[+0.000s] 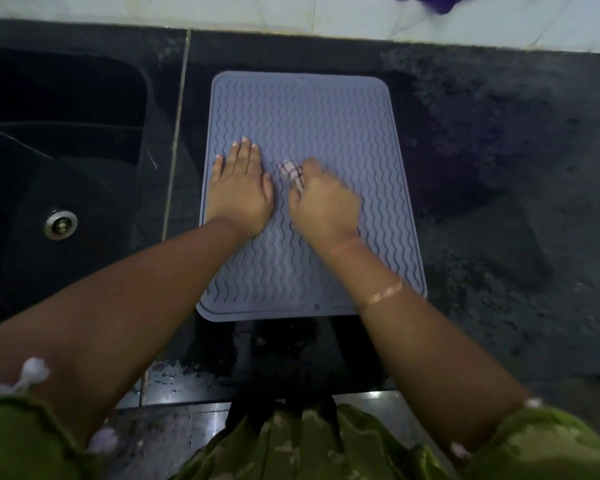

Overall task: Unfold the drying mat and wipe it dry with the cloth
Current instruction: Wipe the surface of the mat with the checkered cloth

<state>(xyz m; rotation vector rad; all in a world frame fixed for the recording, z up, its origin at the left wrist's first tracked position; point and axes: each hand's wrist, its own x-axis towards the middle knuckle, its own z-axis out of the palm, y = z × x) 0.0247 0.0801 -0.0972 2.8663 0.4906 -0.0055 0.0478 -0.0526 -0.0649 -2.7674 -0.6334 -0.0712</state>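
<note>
Left hand (240,192) flat on the mat (312,188) spread across the table (499,168), right hand (321,202) fisted around the cloth (290,172); the mat may slide if the pinning palm lifts.

Head-worn view, steep downward look
One wide camera faces forward and down, close above the drying mat (312,188) on the desk (499,150).

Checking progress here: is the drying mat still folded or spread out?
Spread flat: the drying mat shows all rounded corners on the counter.
</note>
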